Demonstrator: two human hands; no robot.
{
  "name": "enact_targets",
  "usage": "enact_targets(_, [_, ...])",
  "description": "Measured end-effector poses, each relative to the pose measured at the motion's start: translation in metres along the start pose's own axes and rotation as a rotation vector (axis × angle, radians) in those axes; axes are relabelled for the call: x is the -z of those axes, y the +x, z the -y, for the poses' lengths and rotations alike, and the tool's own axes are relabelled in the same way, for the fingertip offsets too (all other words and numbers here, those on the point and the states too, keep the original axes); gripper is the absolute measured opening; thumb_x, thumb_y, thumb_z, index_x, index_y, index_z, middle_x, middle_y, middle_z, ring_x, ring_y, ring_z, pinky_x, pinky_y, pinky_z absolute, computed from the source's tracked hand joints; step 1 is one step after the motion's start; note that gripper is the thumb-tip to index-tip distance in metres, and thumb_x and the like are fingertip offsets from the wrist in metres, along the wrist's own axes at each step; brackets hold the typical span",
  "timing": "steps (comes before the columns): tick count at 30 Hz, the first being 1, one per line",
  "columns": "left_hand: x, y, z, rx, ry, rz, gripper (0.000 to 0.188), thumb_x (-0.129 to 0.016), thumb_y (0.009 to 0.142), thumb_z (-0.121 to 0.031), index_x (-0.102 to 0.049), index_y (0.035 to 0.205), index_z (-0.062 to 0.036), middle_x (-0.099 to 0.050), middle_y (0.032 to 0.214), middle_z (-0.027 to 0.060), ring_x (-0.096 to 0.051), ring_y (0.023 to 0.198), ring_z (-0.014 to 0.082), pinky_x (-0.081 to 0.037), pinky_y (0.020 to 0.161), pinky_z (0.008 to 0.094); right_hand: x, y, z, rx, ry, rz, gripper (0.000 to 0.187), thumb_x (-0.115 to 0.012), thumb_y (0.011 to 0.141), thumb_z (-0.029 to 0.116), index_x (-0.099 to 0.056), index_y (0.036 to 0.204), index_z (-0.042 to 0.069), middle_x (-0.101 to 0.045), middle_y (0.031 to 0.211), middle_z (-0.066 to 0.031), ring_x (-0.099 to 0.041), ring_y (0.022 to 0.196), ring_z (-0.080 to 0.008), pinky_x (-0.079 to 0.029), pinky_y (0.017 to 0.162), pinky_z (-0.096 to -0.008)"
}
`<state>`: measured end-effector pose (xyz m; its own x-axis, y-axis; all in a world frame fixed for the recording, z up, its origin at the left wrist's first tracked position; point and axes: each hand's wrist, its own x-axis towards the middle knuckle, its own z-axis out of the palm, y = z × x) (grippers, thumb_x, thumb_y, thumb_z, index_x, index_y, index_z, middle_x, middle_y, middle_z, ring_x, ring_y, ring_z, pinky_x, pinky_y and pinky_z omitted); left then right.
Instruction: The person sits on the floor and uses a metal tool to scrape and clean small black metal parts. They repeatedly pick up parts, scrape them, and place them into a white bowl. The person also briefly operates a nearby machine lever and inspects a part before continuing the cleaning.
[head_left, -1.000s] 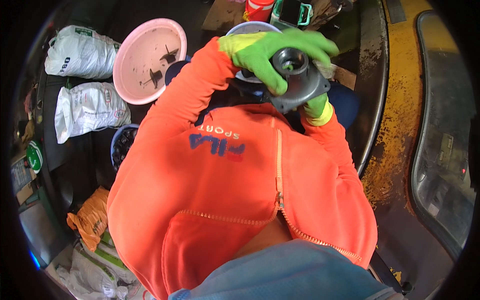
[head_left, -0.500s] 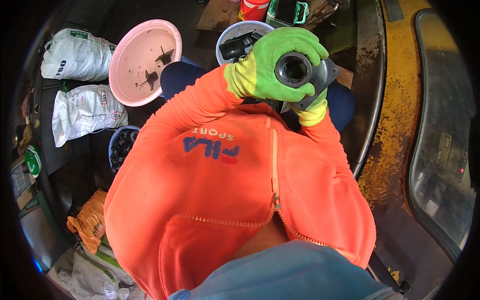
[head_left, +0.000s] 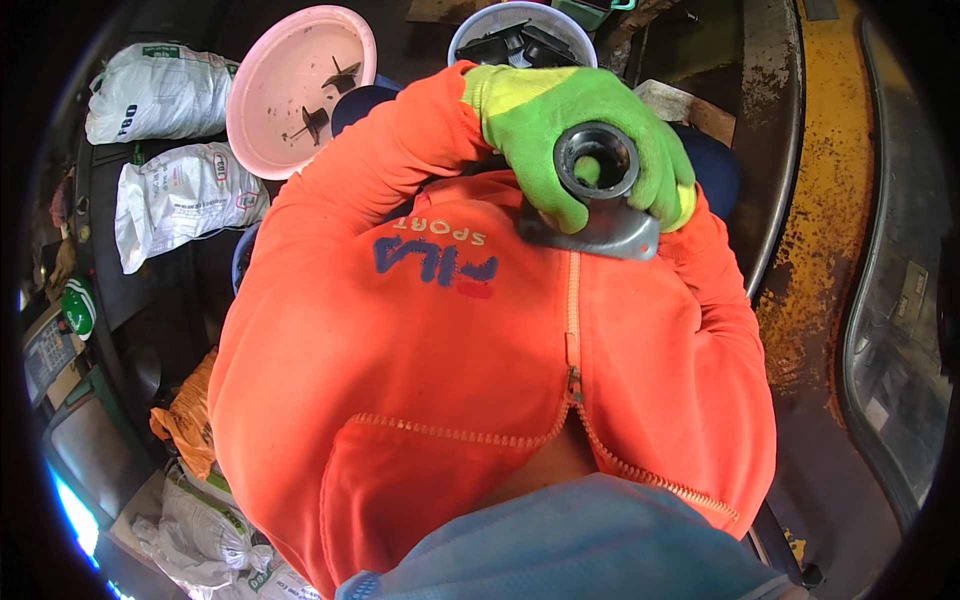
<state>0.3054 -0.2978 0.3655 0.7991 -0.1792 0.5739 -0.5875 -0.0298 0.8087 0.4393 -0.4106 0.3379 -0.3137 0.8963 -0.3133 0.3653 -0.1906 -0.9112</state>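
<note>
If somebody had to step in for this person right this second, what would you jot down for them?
Left hand: green glove, grip closed over a grey metal part with a round black collar, held up close to the chest.
Right hand: mostly hidden behind the part; it seems to support it from below, but its grip cannot be seen.
Nearby: pink bowl with two small dark pieces; white tub with black parts.
Done: part is in hand.
Left: it is not yet set down anywhere.
</note>
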Motion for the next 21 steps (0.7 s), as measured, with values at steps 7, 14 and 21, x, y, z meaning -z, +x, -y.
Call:
enact_targets(7, [0.012, -0.004, 0.024, -0.068, -0.333, -0.269, 0.040, -0.076, 0.064, -0.014, -0.061, 0.100, -0.0029, -0.065, 0.104, 0.0110, -0.057, 0.103, 0.0283, -0.040, 0.094, 0.0396, -0.008, 0.040, -0.027, 0.300, 1.568, 1.127, 0.038, -0.054, 0.091, 0.038, -0.053, 0.112, 0.007, -0.058, 0.073, -0.0042, -0.054, 0.059, -0.0112, -0.044, 0.051, -0.0253])
enact_targets(14, [0.038, -0.030, 0.036, 0.180, 1.101, -1.156, 0.020, -0.069, 0.077, -0.025, -0.064, 0.086, -0.0083, -0.065, 0.080, 0.0019, -0.062, 0.075, 0.0198, -0.050, 0.068, 0.0323, 0.024, 0.018, -0.033, 0.268, 1.573, -0.121, 0.038, -0.040, 0.099, 0.038, -0.054, 0.107, 0.004, -0.038, 0.065, 0.0009, -0.026, 0.040, -0.0057, -0.022, 0.037, -0.0203])
enact_targets(21, [0.024, -0.024, 0.048, 0.273, 1.302, -1.156, 0.025, -0.070, 0.076, -0.029, -0.063, 0.088, -0.0089, -0.064, 0.082, 0.0022, -0.062, 0.077, 0.0210, -0.049, 0.071, 0.0339, 0.021, 0.014, -0.018, 0.253, 1.297, -0.526, 0.036, -0.044, 0.097, 0.036, -0.055, 0.109, 0.003, -0.052, 0.072, -0.0024, -0.034, 0.043, -0.0073, -0.027, 0.039, -0.0208])
